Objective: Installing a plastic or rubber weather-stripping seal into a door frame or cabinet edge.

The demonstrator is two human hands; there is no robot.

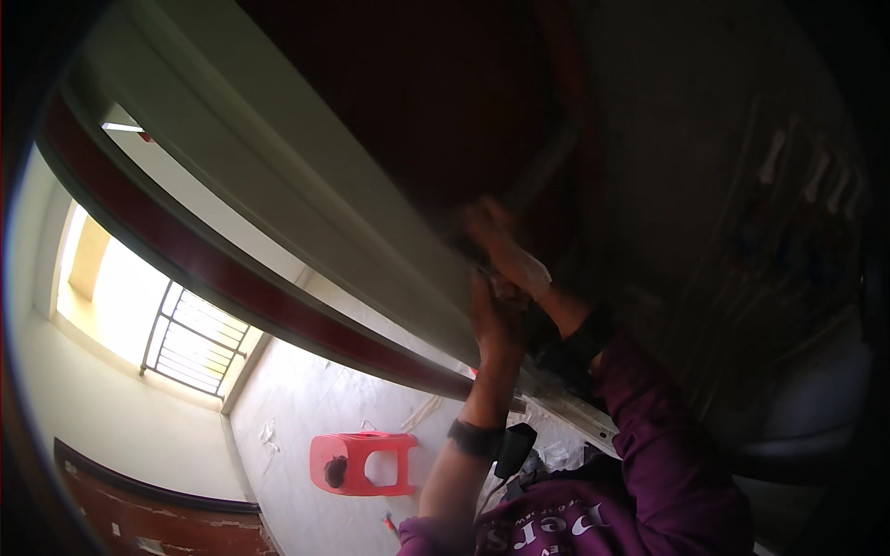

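Note:
My left hand [498, 324] is raised against the lower end of a long pale panel [306, 176], its fingers closed near a crumpled whitish piece [508, 289] that I cannot name. Just above it, my right hand [496, 233] reaches into shadow with its fingers curled. What the right hand grips, if anything, is lost in the dark. A translucent, film-like scrap [528, 269] shows by the heel of the right hand. Beyond the fingers, a dim greyish strip [552, 162] slants up to the right across a dark red surface [436, 93]. Dark bands circle both wrists.
A dark red curved edge [213, 269] runs alongside the pale panel. Below left, a red plastic stool [408, 463] with a brown lump on it stands on the pale floor. Clear plastic wrap [561, 454] lies near my body. A barred window [199, 338] is at far left.

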